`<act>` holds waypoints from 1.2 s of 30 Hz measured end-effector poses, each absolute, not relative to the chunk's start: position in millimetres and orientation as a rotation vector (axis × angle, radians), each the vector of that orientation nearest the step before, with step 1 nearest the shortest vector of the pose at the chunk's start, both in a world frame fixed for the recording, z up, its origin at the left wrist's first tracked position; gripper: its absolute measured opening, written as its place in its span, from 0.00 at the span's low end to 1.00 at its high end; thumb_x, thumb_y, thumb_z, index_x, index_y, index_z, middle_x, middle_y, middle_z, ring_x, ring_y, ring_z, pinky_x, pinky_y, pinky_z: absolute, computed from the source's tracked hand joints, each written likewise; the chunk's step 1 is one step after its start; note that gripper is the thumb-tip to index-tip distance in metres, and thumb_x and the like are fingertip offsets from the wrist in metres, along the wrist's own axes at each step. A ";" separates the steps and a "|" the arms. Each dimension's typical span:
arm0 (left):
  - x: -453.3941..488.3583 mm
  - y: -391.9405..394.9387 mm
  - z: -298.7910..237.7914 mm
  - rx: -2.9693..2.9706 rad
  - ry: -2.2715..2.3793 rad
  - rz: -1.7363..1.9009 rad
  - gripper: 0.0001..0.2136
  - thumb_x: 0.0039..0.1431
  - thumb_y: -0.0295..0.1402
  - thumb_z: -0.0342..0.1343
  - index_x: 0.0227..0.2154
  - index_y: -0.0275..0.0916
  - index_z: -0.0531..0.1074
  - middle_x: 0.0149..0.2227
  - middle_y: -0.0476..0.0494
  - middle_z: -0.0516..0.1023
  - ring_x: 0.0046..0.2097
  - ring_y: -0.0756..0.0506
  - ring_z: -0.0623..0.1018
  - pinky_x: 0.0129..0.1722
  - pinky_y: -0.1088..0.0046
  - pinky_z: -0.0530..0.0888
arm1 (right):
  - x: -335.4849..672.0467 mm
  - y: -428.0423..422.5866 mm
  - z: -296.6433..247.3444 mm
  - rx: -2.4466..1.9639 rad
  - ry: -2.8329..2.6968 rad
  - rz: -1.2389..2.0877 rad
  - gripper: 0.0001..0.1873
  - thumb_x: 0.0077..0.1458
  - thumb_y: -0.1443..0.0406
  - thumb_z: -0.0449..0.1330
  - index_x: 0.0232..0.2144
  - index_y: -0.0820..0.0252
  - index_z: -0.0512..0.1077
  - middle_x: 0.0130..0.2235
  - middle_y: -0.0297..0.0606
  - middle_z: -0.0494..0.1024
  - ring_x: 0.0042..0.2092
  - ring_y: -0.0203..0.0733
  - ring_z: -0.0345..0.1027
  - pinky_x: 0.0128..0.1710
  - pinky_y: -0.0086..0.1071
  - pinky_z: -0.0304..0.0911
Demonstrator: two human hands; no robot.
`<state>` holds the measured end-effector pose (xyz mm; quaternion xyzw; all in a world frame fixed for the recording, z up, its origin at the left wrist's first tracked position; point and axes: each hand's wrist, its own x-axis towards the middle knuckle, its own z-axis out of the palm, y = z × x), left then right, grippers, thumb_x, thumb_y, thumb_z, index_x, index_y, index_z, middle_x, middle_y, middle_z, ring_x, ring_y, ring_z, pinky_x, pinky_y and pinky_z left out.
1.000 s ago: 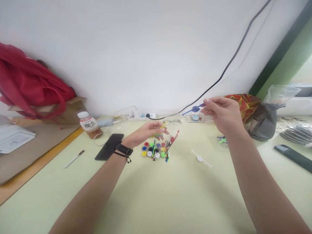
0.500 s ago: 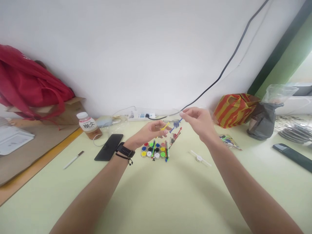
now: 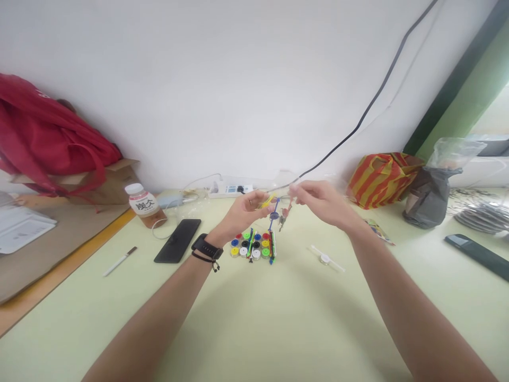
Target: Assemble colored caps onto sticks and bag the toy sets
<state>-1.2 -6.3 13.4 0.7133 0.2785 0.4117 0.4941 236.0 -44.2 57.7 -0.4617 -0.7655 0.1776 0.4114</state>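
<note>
My left hand (image 3: 251, 209) pinches a yellow plastic stick (image 3: 268, 201) and a blue stick with a round disc at its middle (image 3: 274, 216); the blue one hangs upright from the fingertips. Just right of it, my right hand (image 3: 320, 200) has thumb and fingers together at the top of a blurred red stick piece (image 3: 283, 213). Below the hands, several small round pieces with coloured tops (image 3: 256, 254) stand in rows, with coloured sticks (image 3: 272, 246) lying across them. A white stick with a disc (image 3: 324, 259) lies apart on the right.
On the left are a pen (image 3: 120, 261), a black phone (image 3: 177, 241) and a drink bottle (image 3: 145, 206). A power strip (image 3: 230, 190) sits by the wall. To the right are a small packet (image 3: 379, 232), a striped bag (image 3: 384, 178), a grey bag (image 3: 427, 196) and a dark phone-like object (image 3: 479, 257).
The blue stick has passed from my right fingers to my left, beside the yellow one. My right fingers have come down slightly to the red piece.
</note>
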 end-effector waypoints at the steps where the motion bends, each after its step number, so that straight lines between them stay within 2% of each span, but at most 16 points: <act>1: -1.4 -6.0 12.8 1.743 0.689 0.968 0.18 0.58 0.44 0.68 0.46 0.38 0.76 0.49 0.38 0.80 0.50 0.40 0.79 0.46 0.65 0.75 | 239.4 -44.9 58.7 -1.116 -1.977 0.487 0.24 0.64 0.46 0.58 0.33 0.58 0.81 0.36 0.39 0.83 0.37 0.45 0.76 0.39 0.37 0.70; 3: -1.1 -5.9 11.5 1.777 0.698 0.900 0.21 0.58 0.45 0.67 0.50 0.39 0.77 0.50 0.37 0.81 0.51 0.39 0.79 0.49 0.63 0.75 | 244.2 -45.8 60.0 -1.057 -2.030 0.542 0.19 0.62 0.49 0.61 0.35 0.57 0.81 0.38 0.39 0.84 0.39 0.45 0.76 0.42 0.37 0.71; 6: -0.4 -6.3 9.8 1.813 0.678 0.832 0.23 0.61 0.47 0.64 0.54 0.40 0.77 0.53 0.36 0.80 0.54 0.36 0.78 0.54 0.59 0.74 | 247.1 -46.6 62.3 -1.038 -2.016 0.471 0.18 0.64 0.51 0.59 0.33 0.57 0.80 0.35 0.38 0.83 0.38 0.44 0.75 0.41 0.36 0.70; 11: -3.7 -6.6 9.1 1.798 0.659 0.733 0.30 0.60 0.44 0.67 0.64 0.44 0.68 0.62 0.33 0.74 0.60 0.34 0.75 0.57 0.55 0.75 | 248.3 -49.3 67.9 -0.996 -1.799 0.200 0.15 0.66 0.54 0.58 0.34 0.56 0.76 0.35 0.39 0.81 0.35 0.43 0.74 0.36 0.35 0.68; 15: -4.7 -7.6 10.3 1.819 0.657 0.739 0.32 0.59 0.42 0.68 0.64 0.47 0.67 0.66 0.34 0.69 0.65 0.33 0.71 0.60 0.52 0.72 | 248.2 -51.8 68.6 -1.025 -2.007 0.218 0.14 0.65 0.56 0.58 0.30 0.56 0.75 0.32 0.38 0.80 0.34 0.42 0.72 0.31 0.33 0.63; 19: -2.7 -8.2 9.1 1.841 0.604 0.712 0.34 0.57 0.40 0.69 0.65 0.48 0.66 0.67 0.34 0.67 0.63 0.33 0.74 0.60 0.53 0.72 | 246.6 -52.7 68.2 -1.014 -2.055 0.275 0.14 0.65 0.57 0.58 0.31 0.57 0.75 0.33 0.37 0.81 0.36 0.42 0.72 0.33 0.33 0.64; 24: 0.0 -10.3 8.3 1.833 0.510 0.632 0.36 0.57 0.39 0.69 0.67 0.47 0.63 0.60 0.33 0.75 0.59 0.35 0.77 0.57 0.55 0.74 | 242.2 -55.5 70.3 -1.011 -2.031 0.354 0.17 0.65 0.53 0.57 0.30 0.57 0.76 0.33 0.37 0.81 0.36 0.43 0.73 0.36 0.33 0.65; 30: 8.8 -17.9 8.2 1.801 0.521 0.642 0.34 0.55 0.39 0.71 0.64 0.44 0.68 0.56 0.36 0.78 0.57 0.37 0.77 0.57 0.59 0.72 | 238.1 -53.6 69.5 -1.077 -1.893 0.312 0.19 0.65 0.49 0.56 0.32 0.56 0.76 0.33 0.38 0.81 0.38 0.45 0.73 0.38 0.36 0.67; 33: 14.1 -20.5 7.2 1.761 0.560 0.691 0.29 0.57 0.41 0.69 0.59 0.41 0.71 0.50 0.37 0.80 0.51 0.39 0.79 0.52 0.61 0.74 | 238.5 -50.7 66.9 -1.040 -1.934 0.339 0.20 0.65 0.48 0.56 0.32 0.55 0.76 0.37 0.39 0.81 0.39 0.46 0.73 0.39 0.37 0.68; 36: 16.7 -22.1 5.6 1.772 0.601 0.723 0.22 0.60 0.43 0.66 0.54 0.38 0.75 0.46 0.38 0.81 0.45 0.41 0.80 0.48 0.63 0.75 | 239.4 -49.1 64.3 -0.971 -1.938 0.295 0.17 0.65 0.50 0.58 0.35 0.54 0.78 0.45 0.41 0.79 0.45 0.46 0.73 0.42 0.37 0.69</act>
